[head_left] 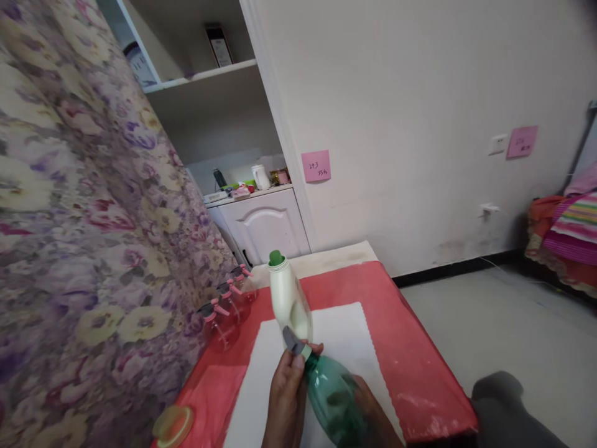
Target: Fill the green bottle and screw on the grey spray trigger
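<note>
L hand [288, 379] pinches 1 grn bottle [329, 389] by neck, R hand [368, 401] grips its body, nr 1 jug [288, 295] w/ grn spout [276, 256]; 3 clr bottles [224, 331] left of jug, contents unclear.

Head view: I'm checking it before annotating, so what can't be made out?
All in the head view:
Right hand: fingers mostly hidden behind the green bottle.
Green bottle: lower end cut off by the bottom edge.
White jug: base hidden behind the grey nozzle and left hand.
Right-hand pink note: writing too small to read.
Small cabinet items: several too small and blurred to identify.
</note>
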`<state>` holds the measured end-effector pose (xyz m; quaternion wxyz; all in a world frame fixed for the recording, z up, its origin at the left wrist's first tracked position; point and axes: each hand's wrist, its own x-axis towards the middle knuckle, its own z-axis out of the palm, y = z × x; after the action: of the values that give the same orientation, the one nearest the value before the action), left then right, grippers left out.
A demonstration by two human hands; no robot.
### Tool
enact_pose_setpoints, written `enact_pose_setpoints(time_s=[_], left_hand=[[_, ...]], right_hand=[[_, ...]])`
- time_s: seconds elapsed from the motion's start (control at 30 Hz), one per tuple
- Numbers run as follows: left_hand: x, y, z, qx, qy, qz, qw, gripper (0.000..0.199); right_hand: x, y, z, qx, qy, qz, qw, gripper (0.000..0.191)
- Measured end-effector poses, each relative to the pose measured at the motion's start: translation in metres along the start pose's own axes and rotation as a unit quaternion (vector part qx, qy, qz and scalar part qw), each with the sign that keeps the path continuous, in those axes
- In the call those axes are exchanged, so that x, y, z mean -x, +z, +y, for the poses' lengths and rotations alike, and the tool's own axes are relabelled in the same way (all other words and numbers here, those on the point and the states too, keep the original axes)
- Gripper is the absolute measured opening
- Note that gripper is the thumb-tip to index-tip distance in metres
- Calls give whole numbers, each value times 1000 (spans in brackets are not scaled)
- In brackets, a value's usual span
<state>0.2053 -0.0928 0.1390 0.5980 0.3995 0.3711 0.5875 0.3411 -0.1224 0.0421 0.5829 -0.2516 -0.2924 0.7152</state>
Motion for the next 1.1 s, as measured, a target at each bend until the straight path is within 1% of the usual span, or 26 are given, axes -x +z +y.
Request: enact_pose_setpoints(time_s=[0.07,0.13,0.23,0.37,0.47,0.6,0.7,0.8,1.0,1.03,1.1], left_hand=[[1,1,2,2,6,-3,1000,31],[1,3,4,16,13,3,1000,29],[2,5,6,41,19,32,998,30],[1,4,6,42,0,59,997,38],[0,2,5,34,-5,63,997,43],[0,3,3,33,-4,63,997,43],[0,6,2,17,4,74,997,44],[-1,8,2,4,10,84,996,46],[-2,6,0,6,4,67,998,44],[-2,5,-1,8,3,68,998,45],[-2,4,-2,14,-4,69,998,47]], right_hand=[[-2,-4,1,54,-76,37,995,65],[-2,-7,3,108,-127,65,984,68],[0,-10,8,158,-146,83,973,74],[3,-10,14,197,-166,127,958,78],[4,-9,17,212,-197,155,945,76],[5,-8,20,250,-231,167,925,73],[6,-7,22,257,-231,167,923,74],[5,-8,24,241,-217,164,932,76],[-2,-11,23,179,-189,142,955,75],[-2,-11,21,159,-172,131,963,75],[-2,-9,17,103,-101,91,985,73]])
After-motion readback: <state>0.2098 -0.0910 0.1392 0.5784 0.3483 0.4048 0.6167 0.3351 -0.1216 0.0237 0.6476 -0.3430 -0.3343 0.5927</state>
